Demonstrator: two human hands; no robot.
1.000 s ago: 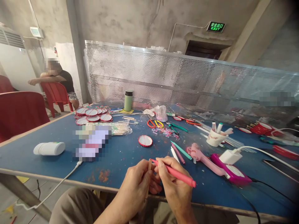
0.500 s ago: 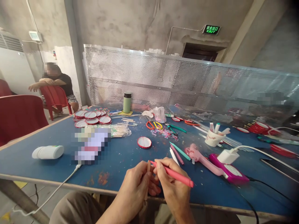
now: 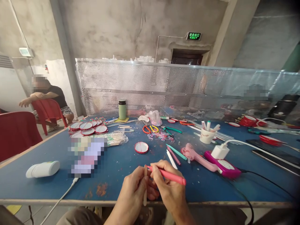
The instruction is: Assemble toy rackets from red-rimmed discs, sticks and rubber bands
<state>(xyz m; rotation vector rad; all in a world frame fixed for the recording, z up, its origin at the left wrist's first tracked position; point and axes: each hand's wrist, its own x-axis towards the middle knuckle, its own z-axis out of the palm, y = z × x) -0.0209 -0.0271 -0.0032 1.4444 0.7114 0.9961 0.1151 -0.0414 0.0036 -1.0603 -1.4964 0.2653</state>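
Observation:
A thin wooden craft stick (image 3: 145, 197) stands upright, pinched between the thumb and fingers of my left hand (image 3: 134, 188). My right hand (image 3: 167, 190) grips a pink-red marker (image 3: 172, 177) like a pen, its tip meeting the stick's upper end. Just beyond my hands lie a white marker (image 3: 172, 159), a dark pink marker (image 3: 174, 156) and a teal marker (image 3: 177, 152). Farther off is a small round white disc with a red rim (image 3: 141, 147).
To the right are a pink handheld fan (image 3: 199, 158), a magenta power strip (image 3: 225, 167) and a paper cup of markers (image 3: 207, 136). Leftward lie a phone (image 3: 90, 157), a white bottle (image 3: 42, 169) and stacked red-rimmed discs (image 3: 86, 125). Scissors (image 3: 147, 129) and a green tumbler (image 3: 122, 110) stand farther back.
The camera view has shifted, so the table items sit a little farther left in the picture. Both hands keep their hold, with the marker tip still at the stick's top.

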